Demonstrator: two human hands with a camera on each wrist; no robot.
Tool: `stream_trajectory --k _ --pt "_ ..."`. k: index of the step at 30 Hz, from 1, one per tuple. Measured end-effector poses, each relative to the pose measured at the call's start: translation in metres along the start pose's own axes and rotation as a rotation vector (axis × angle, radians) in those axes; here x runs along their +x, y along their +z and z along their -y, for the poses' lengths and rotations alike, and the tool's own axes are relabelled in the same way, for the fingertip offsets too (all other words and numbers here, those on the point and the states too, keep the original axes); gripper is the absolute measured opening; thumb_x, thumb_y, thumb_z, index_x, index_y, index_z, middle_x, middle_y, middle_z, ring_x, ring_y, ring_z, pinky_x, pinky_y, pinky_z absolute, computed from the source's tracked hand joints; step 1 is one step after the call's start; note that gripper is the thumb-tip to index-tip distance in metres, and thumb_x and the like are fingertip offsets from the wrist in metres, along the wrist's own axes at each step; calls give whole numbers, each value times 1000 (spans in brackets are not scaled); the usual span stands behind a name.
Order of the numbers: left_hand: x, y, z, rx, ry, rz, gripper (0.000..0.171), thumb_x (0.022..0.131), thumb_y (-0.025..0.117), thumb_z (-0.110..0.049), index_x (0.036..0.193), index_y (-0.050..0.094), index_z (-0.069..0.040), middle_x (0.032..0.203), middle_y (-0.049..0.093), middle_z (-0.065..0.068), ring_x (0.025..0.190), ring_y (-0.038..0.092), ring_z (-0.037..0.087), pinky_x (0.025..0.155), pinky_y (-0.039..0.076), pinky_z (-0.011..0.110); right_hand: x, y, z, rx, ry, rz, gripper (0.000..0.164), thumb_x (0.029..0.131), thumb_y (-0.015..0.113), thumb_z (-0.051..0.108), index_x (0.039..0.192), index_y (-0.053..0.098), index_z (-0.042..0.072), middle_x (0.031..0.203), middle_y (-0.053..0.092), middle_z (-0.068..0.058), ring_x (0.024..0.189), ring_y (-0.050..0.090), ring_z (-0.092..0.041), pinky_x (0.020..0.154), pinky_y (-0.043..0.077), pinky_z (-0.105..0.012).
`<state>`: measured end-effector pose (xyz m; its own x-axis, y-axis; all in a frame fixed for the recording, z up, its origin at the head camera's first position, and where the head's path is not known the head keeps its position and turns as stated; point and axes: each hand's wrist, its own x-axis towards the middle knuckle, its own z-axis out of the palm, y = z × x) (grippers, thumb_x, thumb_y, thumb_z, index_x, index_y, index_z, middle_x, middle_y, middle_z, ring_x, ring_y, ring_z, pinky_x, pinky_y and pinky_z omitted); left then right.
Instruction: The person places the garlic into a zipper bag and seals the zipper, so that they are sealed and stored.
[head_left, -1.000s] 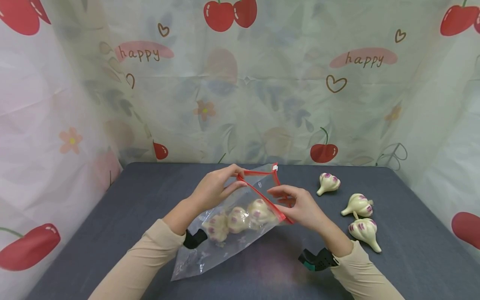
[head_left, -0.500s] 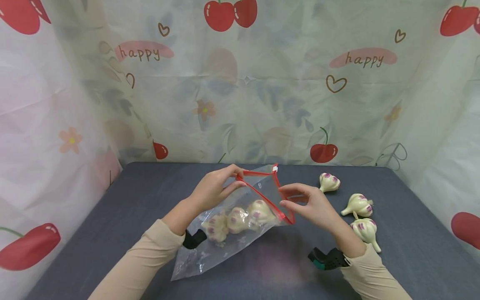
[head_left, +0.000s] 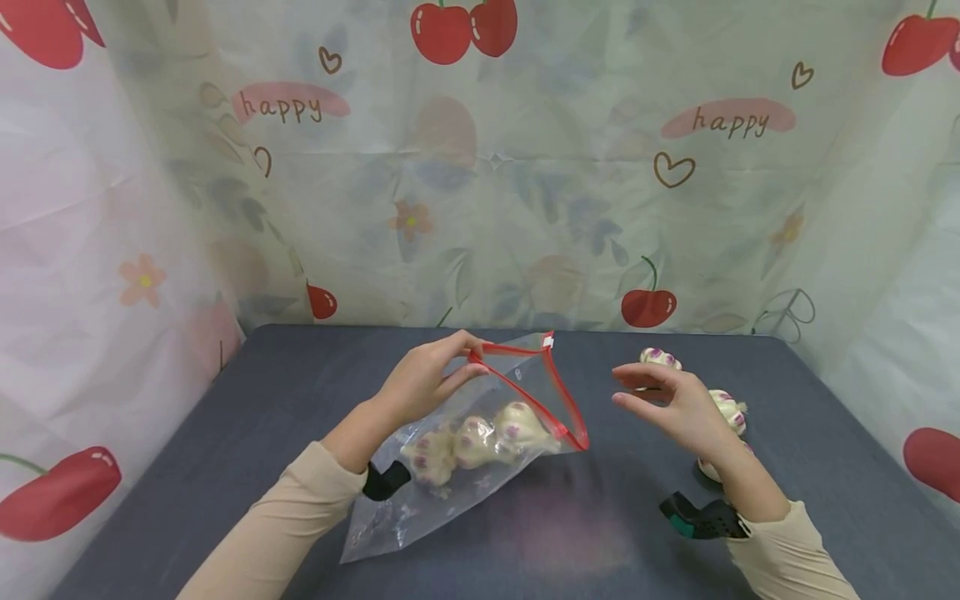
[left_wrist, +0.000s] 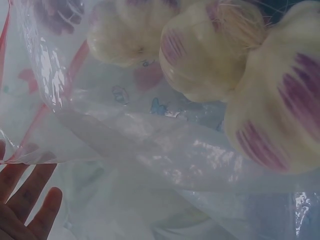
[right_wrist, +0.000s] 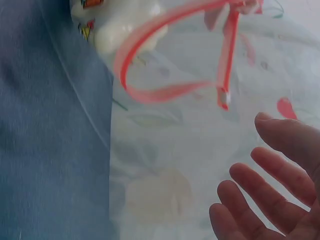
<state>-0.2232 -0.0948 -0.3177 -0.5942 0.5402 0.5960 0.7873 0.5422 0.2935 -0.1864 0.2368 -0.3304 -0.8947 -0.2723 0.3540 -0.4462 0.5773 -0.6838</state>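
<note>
My left hand (head_left: pixel 431 377) pinches the red-edged rim of a clear zip bag (head_left: pixel 461 493), whose mouth gapes toward the right. Three garlic bulbs (head_left: pixel 474 442) with purple streaks lie inside the bag; the left wrist view shows these bulbs (left_wrist: pixel 205 55) up close through the plastic. Apart from the bag, my right hand (head_left: pixel 678 408) hovers with nothing in its fingers, near the loose garlic. One loose bulb (head_left: pixel 660 358) shows beyond the hand, another bulb (head_left: pixel 730 410) is partly covered by it, and a third bulb (head_left: pixel 708 471) is mostly hidden behind the wrist.
A dark grey table (head_left: pixel 300 400) lies under everything. Behind it and at both sides hangs a printed curtain (head_left: pixel 495 208) with cherries and hearts. A white slider (head_left: pixel 548 342) sits at the far corner of the bag's red zip.
My right hand has let go of the bag's rim and moved right, over toward the loose bulbs. The left hand stays on the rim, and the bag's mouth now stands wider.
</note>
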Motion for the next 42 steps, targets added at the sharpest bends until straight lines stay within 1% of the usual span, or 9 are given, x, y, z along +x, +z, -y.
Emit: stream_trajectory --k 8,16,20,25,27,29,32,35,42 --pt "-3 -1 3 7 -23 3 22 85 67 -22 100 55 -11 94 66 0 95 68 17 72 53 29 -10 -22 -14 -66 95 -23 35 87 68 25 118 62 11 101 56 31 89 58 14 76 50 -16" --pt "-4 -1 4 -1 -36 6 22 85 67 -22 100 56 -10 97 67 2 97 68 19 75 54 31 -19 -39 -31 -107 149 -2 40 87 67 27 121 59 8 105 52 32 92 52 20 74 50 -13" --pt "-4 -1 4 -2 -39 8 22 86 67 -21 101 56 -10 98 67 2 97 68 19 75 54 31 -25 -48 -38 -129 177 20 41 88 66 28 123 58 8 103 49 36 92 51 22 73 50 -14" --pt "-4 -2 3 2 -34 8 22 85 67 -22 100 56 -10 97 67 1 96 68 18 73 53 30 -31 -58 -49 -143 216 71 45 89 65 31 126 55 8 104 47 36 93 49 22 74 50 -17" --pt "-4 -2 3 2 -33 10 22 86 67 -22 100 56 -11 97 67 1 96 68 17 73 53 30 -33 -60 -54 -141 227 90 46 89 64 31 127 54 7 106 49 34 93 49 21 74 51 -18" --pt "-5 -2 3 1 -30 10 22 86 67 -22 100 55 -11 96 67 1 96 68 17 72 53 29 -35 -62 -59 -146 235 108 47 89 64 31 128 53 7 110 54 25 93 49 21 74 51 -19" --pt "-5 -2 3 -2 -25 9 22 85 67 -22 100 55 -11 95 67 1 96 68 17 71 52 29 -37 -66 -65 -149 243 135 48 90 63 29 129 51 4 120 61 -1 93 49 20 74 51 -20" --pt "-4 -1 2 -5 -23 8 21 85 67 -22 99 55 -11 95 67 0 95 68 17 69 51 28 -39 -69 -71 -153 254 165 52 90 64 28 131 49 1 127 56 -21 93 48 20 73 51 -20" --pt "-5 -1 2 -10 -20 8 21 85 67 -22 99 55 -11 95 67 0 95 68 17 69 51 27 -46 -75 -80 -147 315 233 60 87 66 31 135 45 1 130 53 -25 97 56 9 73 51 -22"
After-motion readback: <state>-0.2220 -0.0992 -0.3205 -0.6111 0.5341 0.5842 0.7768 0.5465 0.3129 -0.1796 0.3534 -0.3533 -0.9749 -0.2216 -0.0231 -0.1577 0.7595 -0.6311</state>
